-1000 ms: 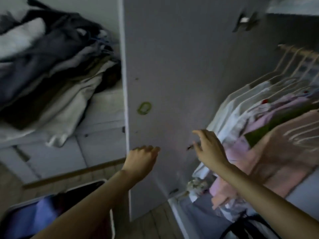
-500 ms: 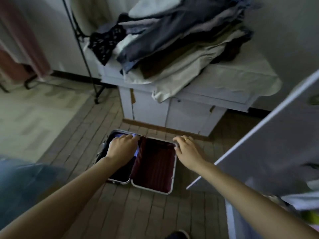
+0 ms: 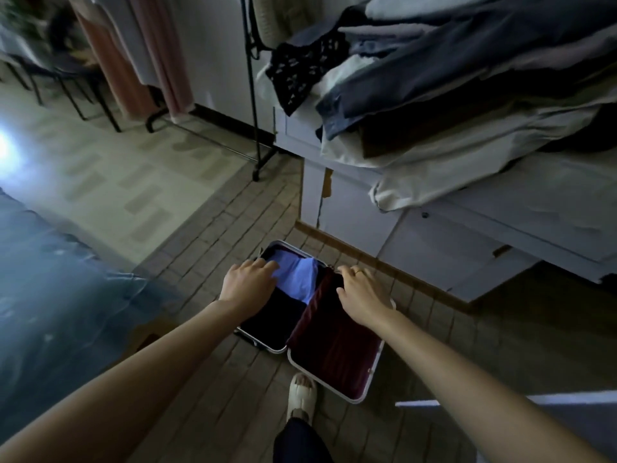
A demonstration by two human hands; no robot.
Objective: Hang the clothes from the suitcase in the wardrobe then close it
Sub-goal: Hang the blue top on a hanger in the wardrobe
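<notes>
Suitcase (image 3: 334, 362) lies open on the floor, lower centre, blue garment (image 3: 297, 279) still packed. Left hand (image 3: 248, 282) rests loosely on it, right hand (image 3: 362, 295) hovers relaxed, gripping nothing. Plenty left to hang.

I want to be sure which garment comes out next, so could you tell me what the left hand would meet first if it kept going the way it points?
Probably the blue garment: the left hand's fingers point at it in the open suitcase, though depth is unclear.
</notes>
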